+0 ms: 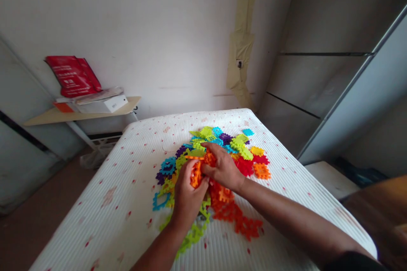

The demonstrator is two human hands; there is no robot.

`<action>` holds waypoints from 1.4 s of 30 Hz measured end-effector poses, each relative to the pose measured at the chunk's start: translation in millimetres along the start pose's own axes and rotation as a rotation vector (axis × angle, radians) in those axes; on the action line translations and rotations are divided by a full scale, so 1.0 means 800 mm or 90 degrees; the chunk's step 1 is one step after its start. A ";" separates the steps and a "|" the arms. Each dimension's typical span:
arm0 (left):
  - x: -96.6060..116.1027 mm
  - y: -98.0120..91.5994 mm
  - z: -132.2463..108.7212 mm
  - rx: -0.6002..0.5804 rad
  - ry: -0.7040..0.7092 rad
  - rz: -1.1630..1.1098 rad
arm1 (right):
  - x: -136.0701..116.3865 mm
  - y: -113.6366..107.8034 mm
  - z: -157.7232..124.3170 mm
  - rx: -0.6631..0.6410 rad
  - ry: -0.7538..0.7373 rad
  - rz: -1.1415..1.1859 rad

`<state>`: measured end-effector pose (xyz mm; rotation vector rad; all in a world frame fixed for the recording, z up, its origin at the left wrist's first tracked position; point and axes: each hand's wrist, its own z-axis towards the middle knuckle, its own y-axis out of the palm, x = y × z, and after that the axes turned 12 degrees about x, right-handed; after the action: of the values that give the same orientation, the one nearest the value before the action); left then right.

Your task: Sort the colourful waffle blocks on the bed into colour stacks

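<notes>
My left hand (187, 190) is closed around an orange notched-edge building piece (196, 173), gripping it from the left. From the right, my right hand (224, 167) pinches an orange-red piece (210, 158) against it, so the two hands meet. Whether these pieces are joined cannot be made out, since fingers cover much of them. Under and around the hands lies a heap of similar flat pieces: lime green (243, 148), blue (168, 165), purple (225, 138) and red (244, 166). A red-orange linked strip (235, 216) and a lime strip (193, 237) stretch toward me.
The pieces lie on a white ribbed, red-dotted padded surface (127, 186). At the left, a small side table (44, 117) bears a white box (108, 105) and red bags (74, 76). A wall stands behind, and a grey cabinet (305, 80) rises at the right.
</notes>
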<state>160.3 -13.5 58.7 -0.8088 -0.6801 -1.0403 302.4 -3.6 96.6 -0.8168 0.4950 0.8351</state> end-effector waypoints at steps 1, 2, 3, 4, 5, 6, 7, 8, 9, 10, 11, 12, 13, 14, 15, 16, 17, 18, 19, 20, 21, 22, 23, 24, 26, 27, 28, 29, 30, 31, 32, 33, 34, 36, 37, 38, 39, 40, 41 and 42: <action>-0.001 -0.003 0.002 0.006 -0.005 -0.001 | -0.003 0.007 0.008 -0.001 0.008 0.006; -0.002 -0.006 0.004 0.012 -0.006 0.001 | -0.006 0.013 0.016 -0.003 0.017 0.012; -0.003 -0.009 0.006 0.015 -0.002 0.010 | -0.009 0.020 0.023 -0.008 0.025 0.016; -0.004 -0.012 0.007 0.019 0.007 0.026 | -0.011 0.025 0.030 -0.018 0.031 0.017; -0.005 -0.014 0.007 0.022 0.019 0.050 | -0.012 0.030 0.037 -0.030 0.037 0.017; -0.006 -0.017 0.008 0.025 0.037 0.079 | -0.013 0.034 0.043 -0.046 0.045 0.017; -0.007 -0.019 0.009 0.026 0.059 0.112 | -0.014 0.037 0.048 -0.066 0.054 0.019; -0.007 -0.022 0.010 0.025 0.083 0.146 | -0.013 0.038 0.053 -0.086 0.063 0.024; -0.008 -0.025 0.010 0.020 0.106 0.180 | -0.012 0.038 0.058 -0.108 0.073 0.032; -0.009 -0.027 0.011 0.014 0.125 0.208 | -0.009 0.035 0.061 -0.126 0.082 0.042; -0.009 -0.029 0.011 0.004 0.139 0.234 | -0.006 0.031 0.064 -0.140 0.091 0.052; -0.009 -0.030 0.010 -0.007 0.150 0.259 | -0.002 0.024 0.066 -0.148 0.099 0.062; -0.009 -0.032 0.009 -0.018 0.159 0.283 | 0.003 0.016 0.067 -0.149 0.106 0.068; -0.009 -0.033 0.008 -0.028 0.166 0.304 | 0.009 0.006 0.067 -0.143 0.114 0.070; -0.009 -0.033 0.006 -0.037 0.172 0.324 | 0.016 -0.006 0.065 -0.134 0.119 0.069; -0.008 -0.034 0.005 -0.042 0.177 0.345 | 0.024 -0.020 0.063 -0.123 0.123 0.063; -0.007 -0.035 0.003 -0.043 0.181 0.366 | 0.033 -0.035 0.059 -0.112 0.126 0.052; -0.004 -0.035 0.001 -0.041 0.187 0.384 | 0.043 -0.051 0.054 -0.106 0.130 0.034; -0.001 -0.035 -0.001 -0.044 0.196 0.398 | 0.053 -0.069 0.048 -0.102 0.135 0.009; 0.003 -0.035 -0.002 -0.055 0.212 0.403 | 0.065 -0.087 0.041 -0.100 0.136 -0.032; 0.009 -0.035 -0.003 -0.076 0.231 0.397 | 0.076 -0.106 0.032 -0.096 0.134 -0.089; 0.015 -0.033 -0.005 -0.105 0.249 0.381 | 0.088 -0.124 0.022 -0.096 0.134 -0.152; 0.022 -0.030 -0.006 -0.141 0.261 0.361 | 0.101 -0.142 0.012 -0.097 0.136 -0.211; 0.030 -0.026 -0.007 -0.176 0.265 0.346 | 0.113 -0.158 0.001 -0.112 0.135 -0.259; 0.044 -0.014 -0.009 -0.242 0.250 0.354 | 0.136 -0.181 -0.021 -0.160 0.158 -0.342; 0.050 -0.006 -0.010 -0.270 0.237 0.378 | 0.145 -0.188 -0.031 -0.187 0.190 -0.375; 0.054 0.001 -0.010 -0.295 0.226 0.410 | 0.153 -0.190 -0.040 -0.207 0.221 -0.403; 0.057 0.008 -0.010 -0.315 0.218 0.443 | 0.159 -0.190 -0.047 -0.218 0.250 -0.430; 0.060 0.015 -0.009 -0.333 0.211 0.472 | 0.162 -0.187 -0.053 -0.221 0.267 -0.453; 0.061 0.021 -0.009 -0.349 0.205 0.494 | 0.164 -0.181 -0.056 -0.217 0.269 -0.471; 0.061 0.025 -0.009 -0.363 0.201 0.508 | 0.164 -0.174 -0.059 -0.208 0.257 -0.481; 0.060 0.028 -0.009 -0.375 0.199 0.514 | 0.163 -0.166 -0.061 -0.199 0.232 -0.481; 0.059 0.031 -0.010 -0.384 0.198 0.513 | 0.161 -0.158 -0.061 -0.192 0.196 -0.471; 0.056 0.034 -0.012 -0.384 0.195 0.500 | 0.154 -0.141 -0.062 -0.177 0.117 -0.435; 0.054 0.035 -0.014 -0.381 0.193 0.492 | 0.151 -0.134 -0.063 -0.167 0.083 -0.417; 0.052 0.036 -0.016 -0.379 0.188 0.483 | 0.147 -0.128 -0.064 -0.156 0.058 -0.403; 0.050 0.037 -0.018 -0.379 0.178 0.475 | 0.143 -0.122 -0.064 -0.144 0.042 -0.392; 0.047 0.039 -0.020 -0.383 0.164 0.469 | 0.140 -0.117 -0.065 -0.129 0.035 -0.382; 0.044 0.041 -0.021 -0.388 0.147 0.460 | 0.137 -0.112 -0.066 -0.114 0.031 -0.370; 0.040 0.043 -0.023 -0.390 0.130 0.450 | 0.135 -0.108 -0.067 -0.100 0.029 -0.355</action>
<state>205.7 -34.2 66.5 -1.3250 0.1367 -0.6531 431.5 -32.1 29.8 -1.0560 0.2206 0.3419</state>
